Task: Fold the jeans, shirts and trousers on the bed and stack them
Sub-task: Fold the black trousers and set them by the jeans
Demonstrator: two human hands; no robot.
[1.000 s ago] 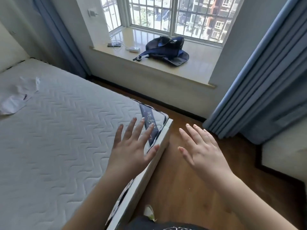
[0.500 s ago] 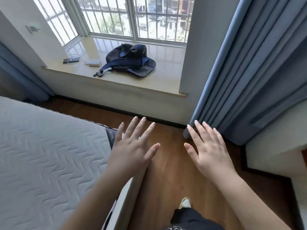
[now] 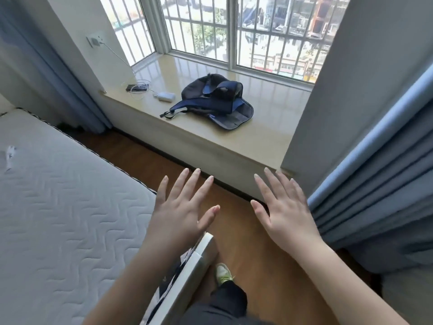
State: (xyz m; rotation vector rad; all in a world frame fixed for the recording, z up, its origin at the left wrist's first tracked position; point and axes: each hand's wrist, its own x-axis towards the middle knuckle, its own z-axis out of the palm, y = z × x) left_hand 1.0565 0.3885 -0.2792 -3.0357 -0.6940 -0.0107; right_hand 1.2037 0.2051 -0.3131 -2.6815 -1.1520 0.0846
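Both hands are held out flat with fingers spread and grasp nothing: the left hand [image 3: 180, 214] hovers over the corner of the bed [image 3: 58, 207], the right hand [image 3: 284, 212] over the wooden floor [image 3: 234, 231] just beside that corner. No jeans, shirts or trousers show on the visible part of the bed; only a small white scrap [image 3: 9, 157] lies on it, far from the corner. Beyond the bed, on the window ledge [image 3: 269, 127], sit a dark blue backpack [image 3: 215, 99], a phone [image 3: 134, 87] and a white charger [image 3: 165, 96]. The risk, as I judge it, is wasted motion: the view faces away from the bed, so the clothes may be missed or the backpack mistaken for laundry.
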